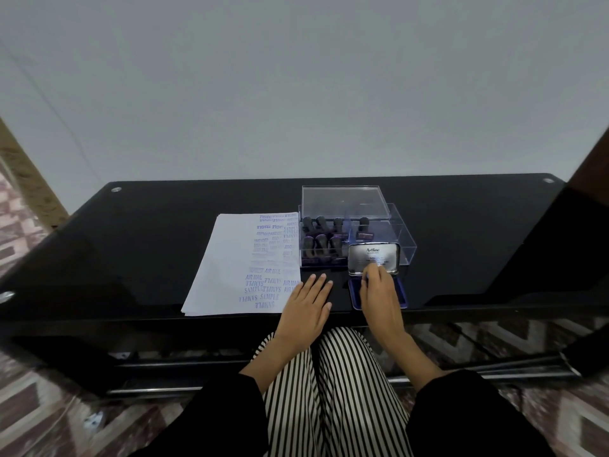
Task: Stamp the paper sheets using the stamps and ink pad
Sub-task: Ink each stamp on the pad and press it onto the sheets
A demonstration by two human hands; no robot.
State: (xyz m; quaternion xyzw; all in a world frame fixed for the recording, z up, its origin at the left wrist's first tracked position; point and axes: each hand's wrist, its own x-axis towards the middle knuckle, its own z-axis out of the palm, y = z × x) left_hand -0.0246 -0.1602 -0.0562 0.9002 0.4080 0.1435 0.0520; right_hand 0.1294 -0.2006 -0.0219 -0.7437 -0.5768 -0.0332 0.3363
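A stack of white paper sheets (227, 268) lies on the black glass table (148, 245), its right side covered with purple stamp prints. Behind the table's front edge a clear plastic box (403, 240) holds several dark-handled stamps (321, 239). In front of the box sits a blue ink pad (402, 293) with its silver lid (389, 253) raised. My right hand (380, 298) rests over the pad, fingertips pinched on the lid's lower edge. My left hand (308, 303) lies flat on the table beside the paper's bottom right corner, fingers apart, holding nothing.
The box's clear lid (342, 197) lies just behind it. A grey wall rises behind the table. My striped trousers (329, 390) and black sleeves fill the foreground below the table's front edge. Patterned floor tiles (49, 413) show on both sides.
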